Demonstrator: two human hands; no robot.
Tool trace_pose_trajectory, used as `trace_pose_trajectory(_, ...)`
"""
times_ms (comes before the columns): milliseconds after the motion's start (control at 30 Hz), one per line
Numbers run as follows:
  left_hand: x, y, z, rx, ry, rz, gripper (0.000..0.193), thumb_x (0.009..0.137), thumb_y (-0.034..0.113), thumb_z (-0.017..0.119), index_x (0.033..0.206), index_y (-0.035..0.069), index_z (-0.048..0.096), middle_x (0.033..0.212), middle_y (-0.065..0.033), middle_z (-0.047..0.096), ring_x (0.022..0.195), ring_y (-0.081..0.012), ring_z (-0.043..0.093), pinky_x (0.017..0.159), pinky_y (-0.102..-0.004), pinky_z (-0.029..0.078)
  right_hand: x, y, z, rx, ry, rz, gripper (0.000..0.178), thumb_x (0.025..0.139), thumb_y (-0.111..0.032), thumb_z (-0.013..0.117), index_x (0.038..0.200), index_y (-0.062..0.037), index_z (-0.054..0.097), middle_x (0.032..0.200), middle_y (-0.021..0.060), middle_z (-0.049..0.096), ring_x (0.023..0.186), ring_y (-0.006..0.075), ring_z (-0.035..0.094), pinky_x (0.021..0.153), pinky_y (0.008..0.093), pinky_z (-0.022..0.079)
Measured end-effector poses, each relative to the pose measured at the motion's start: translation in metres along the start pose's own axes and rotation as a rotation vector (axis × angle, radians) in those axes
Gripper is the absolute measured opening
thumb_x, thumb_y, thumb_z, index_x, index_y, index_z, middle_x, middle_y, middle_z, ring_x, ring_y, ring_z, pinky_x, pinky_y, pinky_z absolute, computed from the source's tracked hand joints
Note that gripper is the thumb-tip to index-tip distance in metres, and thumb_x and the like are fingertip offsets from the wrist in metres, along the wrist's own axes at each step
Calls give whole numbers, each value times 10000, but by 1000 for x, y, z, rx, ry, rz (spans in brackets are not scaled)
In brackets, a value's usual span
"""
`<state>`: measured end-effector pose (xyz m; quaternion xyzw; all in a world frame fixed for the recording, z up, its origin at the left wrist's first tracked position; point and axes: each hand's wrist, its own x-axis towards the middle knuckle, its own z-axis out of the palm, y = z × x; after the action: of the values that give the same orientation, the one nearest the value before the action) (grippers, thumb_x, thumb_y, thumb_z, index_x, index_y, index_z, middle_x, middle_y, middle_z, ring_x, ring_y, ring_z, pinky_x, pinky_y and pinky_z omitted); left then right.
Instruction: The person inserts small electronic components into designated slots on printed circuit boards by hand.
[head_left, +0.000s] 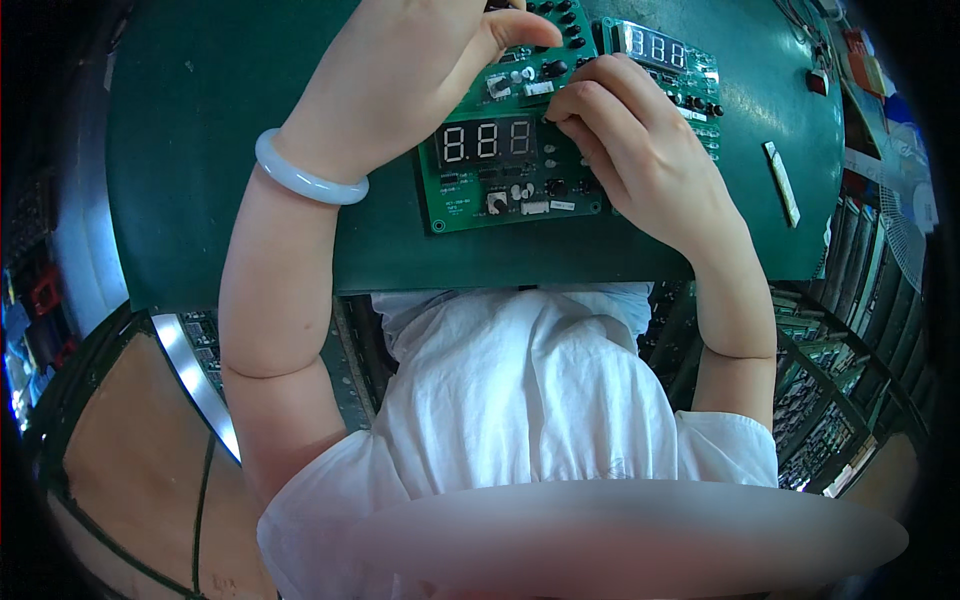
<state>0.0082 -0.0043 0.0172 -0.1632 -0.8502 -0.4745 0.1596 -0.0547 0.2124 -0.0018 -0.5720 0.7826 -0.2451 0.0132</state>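
Observation:
My left hand (415,75) reaches over the far end of a green circuit board (515,75). Its thumb is stretched out above the board; the other fingers are mostly cut off by the top edge. My right hand (645,145) is closed, fingers bent and tips together, where that board meets a nearer green circuit board (460,205). What the fingertips hold, if anything, is too small to make out. The nearer board carries a three-digit display (487,141), small knobs and white connectors. Behind my right hand lies another circuit board (705,75) with its own digit display.
The boards lie on a dark green table (740,240). A thin pale strip (782,184) lies right of my right hand. A dark red, block-like object (818,80) and cables are at the far right. Racks with circuit boards (810,400) stand below the table's right side.

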Motion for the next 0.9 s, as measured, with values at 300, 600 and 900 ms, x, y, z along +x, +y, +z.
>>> trace_pose_trajectory(300, 1, -1, 0, -28, -15, -35, 777, 913, -32, 656, 1583, -5, 264, 766, -161, 620, 661, -276, 628, 668, -318, 507, 3, 1, -5, -12, -49, -20, 203, 834, 10, 684, 1032, -23, 655, 1064, 142, 582, 1022, 328, 627, 855, 402, 538)
trace_pose_trajectory(600, 4, -6, -5, 60, -171, 59, 285, 843, 16, 694, 1126, 13, 669, 854, -187, 687, 797, -376, 686, 719, -396, 537, -8, 10, -16, 182, 63, 100, 205, 809, 51, 715, 976, -67, 694, 912, 75, 652, 793, 274, 695, 681, 340, 561)
trace_pose_trajectory(900, -18, -22, -3, 250, -356, 120, 277, 831, -16, 582, 1054, 50, 733, 870, -129, 650, 806, -335, 636, 720, -416, 507, 5, 6, -12, 163, 23, 42, 200, 814, 64, 688, 981, -30, 632, 938, 126, 641, 822, 322, 677, 699, 374, 548)
